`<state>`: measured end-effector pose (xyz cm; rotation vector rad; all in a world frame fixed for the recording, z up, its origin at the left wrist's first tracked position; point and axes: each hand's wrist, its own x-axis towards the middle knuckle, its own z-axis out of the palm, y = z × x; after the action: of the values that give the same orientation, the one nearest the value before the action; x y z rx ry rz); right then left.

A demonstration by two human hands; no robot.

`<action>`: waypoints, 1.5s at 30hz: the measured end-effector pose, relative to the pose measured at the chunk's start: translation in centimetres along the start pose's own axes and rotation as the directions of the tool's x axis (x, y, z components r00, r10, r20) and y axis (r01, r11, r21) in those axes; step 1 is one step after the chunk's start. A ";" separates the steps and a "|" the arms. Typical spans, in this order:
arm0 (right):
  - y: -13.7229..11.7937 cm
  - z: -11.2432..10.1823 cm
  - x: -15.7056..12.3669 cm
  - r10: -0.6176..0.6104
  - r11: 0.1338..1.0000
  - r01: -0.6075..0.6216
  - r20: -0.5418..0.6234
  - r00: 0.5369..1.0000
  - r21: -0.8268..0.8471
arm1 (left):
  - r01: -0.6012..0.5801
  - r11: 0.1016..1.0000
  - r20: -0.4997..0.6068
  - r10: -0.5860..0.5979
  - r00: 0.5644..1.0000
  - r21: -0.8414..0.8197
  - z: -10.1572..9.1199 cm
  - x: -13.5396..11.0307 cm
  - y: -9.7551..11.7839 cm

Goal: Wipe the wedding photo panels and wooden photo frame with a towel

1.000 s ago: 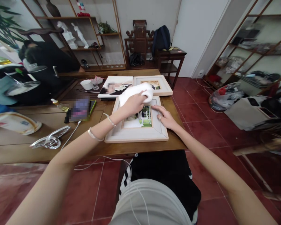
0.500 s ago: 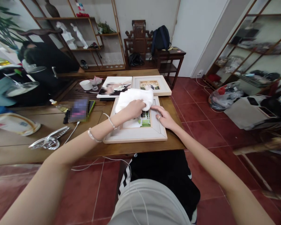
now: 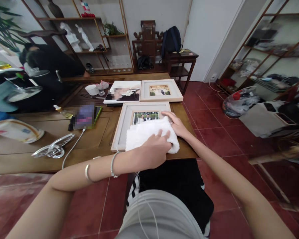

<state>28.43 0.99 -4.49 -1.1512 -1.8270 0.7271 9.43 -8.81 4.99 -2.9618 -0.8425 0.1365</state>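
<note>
Lying at the left of the wooden table (image 3: 97, 136), a clear hair claw clip (image 3: 53, 146) sat near a white cable (image 3: 74, 143) that ran to a green-edged phone (image 3: 86, 116), its face blurred. Farther right, a photo print (image 3: 129, 96) lay toward the back. Nearer the person, a pale picture frame (image 3: 127, 119) lay flat, its lower part covered by a white cloth (image 3: 146, 132). The left hand (image 3: 154, 150) held that cloth under bent fingers. A second framed photo (image 3: 161, 90) lay behind, beside the print. Rightmost, the right hand (image 3: 178, 126) rested at the frame's right border, fingers stretched out, partly hidden by the cloth.
</note>
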 end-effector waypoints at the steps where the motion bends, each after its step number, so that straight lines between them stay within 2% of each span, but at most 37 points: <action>1: 0.0 0.0 0.0 -0.003 1.000 0.003 -0.001 1.000 0.000 | 0.015 1.000 -0.001 -0.015 1.000 0.009 0.3 0.3 0.0; 5: 0.3 0.0 0.1 -0.023 1.000 0.023 -0.002 1.000 -0.006 | 0.186 0.981 0.062 -0.189 0.980 0.052 1.0 2.3 -1.3; 7: 0.4 0.0 0.1 -0.037 0.999 0.037 -0.001 0.999 -0.008 | 0.292 0.953 0.092 -0.299 0.950 0.083 1.5 3.4 -2.6; 9: 0.5 0.0 0.1 -0.044 0.999 0.044 0.003 0.999 -0.016 | 0.364 0.926 0.068 -0.372 0.926 0.100 2.0 4.2 -4.4; 13: 0.7 0.1 0.1 -0.051 0.998 0.051 0.013 0.999 -0.045 | 0.397 0.915 -0.037 -0.395 0.918 0.068 2.3 5.0 -7.9; 15: 0.7 0.1 0.1 -0.049 0.998 0.049 0.008 0.999 -0.046 | 0.386 0.920 -0.098 -0.380 0.920 0.059 1.9 5.2 -8.7; 16: 0.8 0.1 0.1 -0.044 0.998 0.044 0.004 0.999 -0.040 | 0.375 0.925 -0.098 -0.368 0.925 0.064 1.5 5.1 -8.6; 18: 0.7 0.1 0.1 -0.030 0.999 0.030 -0.002 1.000 -0.022 | 0.336 0.939 -0.025 -0.335 0.942 0.076 0.8 4.8 -7.7; 22: 0.3 0.2 0.1 -0.017 1.000 0.017 0.000 1.000 0.010 | 0.241 0.964 0.160 -0.257 0.953 0.114 -0.1 2.7 -3.8; 27: 0.2 0.2 0.1 -0.032 0.999 0.032 -0.003 0.999 0.019 | 0.056 0.994 0.127 -0.069 0.990 0.098 0.0 -1.2 0.7; 29: 0.3 0.1 0.1 -0.044 0.999 0.044 0.005 0.999 0.025 | 0.011 0.998 0.094 -0.017 0.995 0.067 0.3 -2.4 1.6; 31: 0.4 0.1 0.1 -0.055 0.998 0.054 0.007 0.998 0.035 | 0.016 0.999 0.055 -0.019 0.998 0.050 0.5 -3.1 2.0; 34: 0.4 0.0 0.1 -0.057 0.998 0.057 0.008 0.998 0.030 | 0.049 0.998 0.052 -0.051 0.997 0.049 0.7 -3.3 1.6; 37: 0.1 0.0 0.0 -0.031 1.000 0.031 0.008 0.999 0.001 | 0.112 0.991 0.089 -0.118 0.989 0.070 1.0 -2.7 0.3; 40: -0.1 0.1 0.0 -0.011 1.000 0.011 0.010 1.000 -0.009 | 0.219 0.970 0.097 -0.229 0.969 0.102 1.7 -1.6 -1.8; 45: -0.3 0.0 -0.1 -0.005 1.000 0.004 0.008 1.000 0.006 | 0.385 0.912 0.021 -0.392 0.920 0.145 3.2 0.5 -6.2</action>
<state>28.31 0.78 -4.31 -1.1415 -1.8327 0.7352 6.27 -3.20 2.27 -2.6093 -1.3487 0.2367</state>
